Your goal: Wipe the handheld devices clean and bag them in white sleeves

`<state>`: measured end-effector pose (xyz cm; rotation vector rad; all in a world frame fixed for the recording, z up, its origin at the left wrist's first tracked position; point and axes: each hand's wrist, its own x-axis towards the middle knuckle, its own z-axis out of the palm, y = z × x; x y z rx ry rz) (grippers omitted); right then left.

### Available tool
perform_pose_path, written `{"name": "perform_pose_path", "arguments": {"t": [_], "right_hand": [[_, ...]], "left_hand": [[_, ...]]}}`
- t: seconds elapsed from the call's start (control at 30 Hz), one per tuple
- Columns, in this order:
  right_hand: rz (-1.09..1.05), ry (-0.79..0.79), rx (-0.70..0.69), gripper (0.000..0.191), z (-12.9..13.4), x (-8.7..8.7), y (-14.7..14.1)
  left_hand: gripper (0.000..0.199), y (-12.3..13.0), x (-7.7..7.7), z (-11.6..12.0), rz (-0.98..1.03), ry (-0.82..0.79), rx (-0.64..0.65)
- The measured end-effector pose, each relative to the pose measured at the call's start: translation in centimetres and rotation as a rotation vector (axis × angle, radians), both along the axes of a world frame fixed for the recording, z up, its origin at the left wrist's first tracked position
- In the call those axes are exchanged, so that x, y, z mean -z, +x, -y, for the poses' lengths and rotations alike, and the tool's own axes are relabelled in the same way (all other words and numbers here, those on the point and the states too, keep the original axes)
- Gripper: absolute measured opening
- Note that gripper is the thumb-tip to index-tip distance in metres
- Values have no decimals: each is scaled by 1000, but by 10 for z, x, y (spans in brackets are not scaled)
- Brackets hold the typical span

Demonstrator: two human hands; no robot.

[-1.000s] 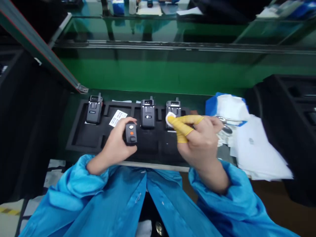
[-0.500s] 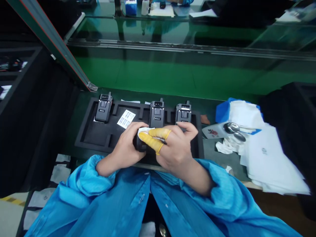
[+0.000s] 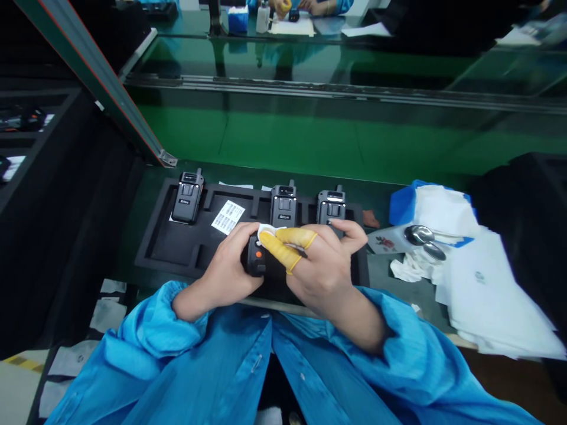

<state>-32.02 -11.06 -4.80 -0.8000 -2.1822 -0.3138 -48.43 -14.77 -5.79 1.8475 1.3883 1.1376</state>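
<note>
Right hand (image 3: pixel 325 260) has swung leftward since a second ago, its two yellow-covered fingers (image 3: pixel 278 249) holding one white pad (image 3: pixel 268 227) against the end of one radio (image 3: pixel 256 260) grasped in the left hand (image 3: pixel 225 264), above one black tray (image 3: pixel 166 251) bearing three other radios (image 3: pixel 283 205) and one label sheet (image 3: pixel 228 217).

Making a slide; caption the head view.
Left hand grips black device; right hand holds white pad at its end.
</note>
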Motion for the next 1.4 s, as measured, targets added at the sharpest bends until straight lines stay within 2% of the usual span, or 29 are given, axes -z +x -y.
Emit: {"name": "perform_pose_path", "arguments": {"t": [0.3, 0.57, 0.77, 0.97, 1.17, 1.4], "right_hand": [[-15, -27, -77, 38, 6, 2, -1], [-12, 11, 26, 38, -3, 1, 10], [-19, 31, -31, 40, 9, 0, -6], [-39, 85, 79, 38, 17, 5, -8], [-30, 30, 156, 32, 10, 15, -1], [-147, -64, 147, 28, 8, 8, 3]], "left_hand": [[55, -1, 0, 0, 14, -21, 22], [60, -3, -2, 2, -15, -52, 1], [51, 0, 0, 2, 12, -14, 11], [49, 3, 1, 5, 4, -21, -42], [57, 1, 1, 8, -5, -35, -65], [57, 0, 0, 7, 0, -30, -53]]}}
